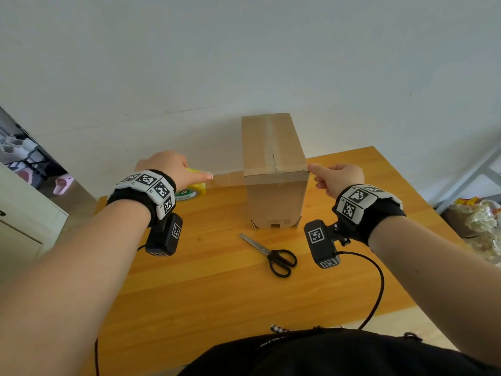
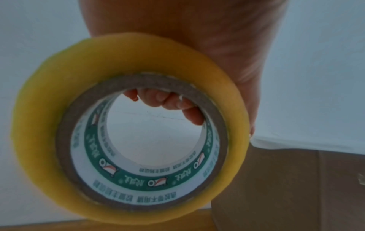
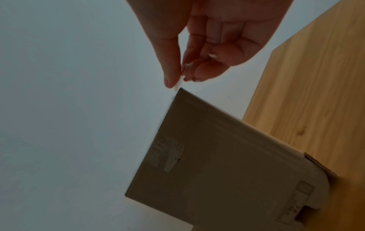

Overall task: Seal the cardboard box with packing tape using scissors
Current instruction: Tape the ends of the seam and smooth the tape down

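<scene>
left hand (image 1: 165, 165) grips tape roll (image 2: 126, 125); right hand (image 1: 339, 175) pinches tape end (image 3: 178, 85)

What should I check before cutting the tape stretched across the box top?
1. Tape roll held by left hand: ok.
2. Tape's free end pinched by right hand at the box corner: ok.
3. Strip stuck down on the top: cannot tell.
4. Scissors within reach on the table: ok, lying in front of the box.
5. A hand free for scissors: not ok.
</scene>
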{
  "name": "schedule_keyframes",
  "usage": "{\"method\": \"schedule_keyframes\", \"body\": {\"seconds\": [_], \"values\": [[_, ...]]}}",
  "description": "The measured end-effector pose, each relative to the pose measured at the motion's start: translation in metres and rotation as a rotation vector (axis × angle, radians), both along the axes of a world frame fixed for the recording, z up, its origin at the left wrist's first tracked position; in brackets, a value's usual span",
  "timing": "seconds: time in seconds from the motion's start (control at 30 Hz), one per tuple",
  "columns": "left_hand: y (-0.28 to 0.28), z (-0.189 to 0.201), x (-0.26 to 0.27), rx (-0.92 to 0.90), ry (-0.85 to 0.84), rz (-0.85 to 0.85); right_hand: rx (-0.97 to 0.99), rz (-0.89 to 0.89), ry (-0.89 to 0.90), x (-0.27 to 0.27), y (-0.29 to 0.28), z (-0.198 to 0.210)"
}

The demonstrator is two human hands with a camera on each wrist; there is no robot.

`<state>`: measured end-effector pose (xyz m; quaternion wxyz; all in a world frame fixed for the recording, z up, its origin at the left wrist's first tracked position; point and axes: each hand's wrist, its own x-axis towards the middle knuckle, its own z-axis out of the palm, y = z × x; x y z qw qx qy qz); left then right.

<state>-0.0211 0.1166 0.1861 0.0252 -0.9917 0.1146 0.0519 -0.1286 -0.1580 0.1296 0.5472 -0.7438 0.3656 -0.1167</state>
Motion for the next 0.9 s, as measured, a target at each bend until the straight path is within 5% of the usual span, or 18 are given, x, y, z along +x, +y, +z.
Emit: {"method": "schedule_keyframes", "body": {"seconds": [0.53,0.9], "values": [[-0.0009,-0.0043,-0.0003,-0.041,0.039,-0.005,0.015,-0.036,0.051,0.0022,0.0009,-0.0018],[0.001,-0.0099,-0.001,-0.087,0.046,0.011,0.21,-0.074,0.057,0.0031,0.0045,0.0026]]}}
